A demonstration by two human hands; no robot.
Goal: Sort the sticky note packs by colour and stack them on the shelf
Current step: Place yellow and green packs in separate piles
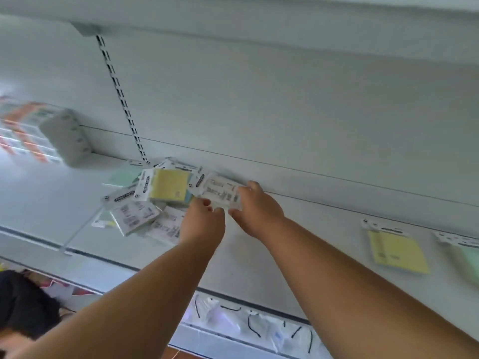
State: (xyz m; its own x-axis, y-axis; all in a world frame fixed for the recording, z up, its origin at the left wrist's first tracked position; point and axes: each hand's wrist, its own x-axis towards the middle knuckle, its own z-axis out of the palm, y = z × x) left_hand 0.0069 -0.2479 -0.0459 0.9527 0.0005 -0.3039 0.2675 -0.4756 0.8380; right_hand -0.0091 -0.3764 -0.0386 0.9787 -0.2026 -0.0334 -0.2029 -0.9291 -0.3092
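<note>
A loose pile of sticky note packs [145, 200] lies on the white shelf [298, 255], some face down with white label backs, one yellow pack [169, 187] on top and a green one [121, 177] at the back. My right hand [259, 207] grips a face-down pack [220, 191] at the pile's right edge. My left hand [202, 221] reaches the same pack's near edge, its fingers curled. Far right on the shelf lie a yellow pack [398, 251] and, beside it, a green pack [469, 260]. The frame is blurred.
A grey stack of packets [67, 138] and orange-white boxes [23, 130] stand at the shelf's left end. A slotted upright [121, 99] runs up the back wall. Bagged items [254, 325] hang below the shelf front. A person's dark hair [23, 304] shows at lower left.
</note>
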